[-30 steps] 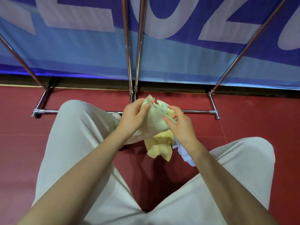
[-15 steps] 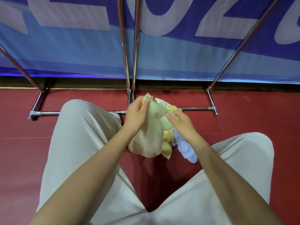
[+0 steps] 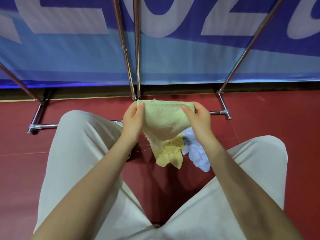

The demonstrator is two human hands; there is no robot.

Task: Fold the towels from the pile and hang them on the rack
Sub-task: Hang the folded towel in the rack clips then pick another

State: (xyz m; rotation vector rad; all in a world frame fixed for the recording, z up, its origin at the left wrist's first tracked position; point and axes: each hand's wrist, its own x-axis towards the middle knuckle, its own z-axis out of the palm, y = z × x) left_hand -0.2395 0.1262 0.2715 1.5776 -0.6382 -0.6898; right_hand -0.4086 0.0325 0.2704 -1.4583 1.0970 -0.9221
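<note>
Head view: your left hand and right hand each pinch a top corner of the green towel, stretching it flat for folding, just above the floor pile (yellow, pale blue) near the rack.

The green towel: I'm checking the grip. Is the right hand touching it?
Touching. The head view shows the right hand pinching the green towel at its top right corner.

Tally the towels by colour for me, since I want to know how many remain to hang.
Pale green towel, held stretched between left hand and right hand: 1
Yellow towel, on the floor: 1
White towel, on the floor: 1
Total: 3
</note>
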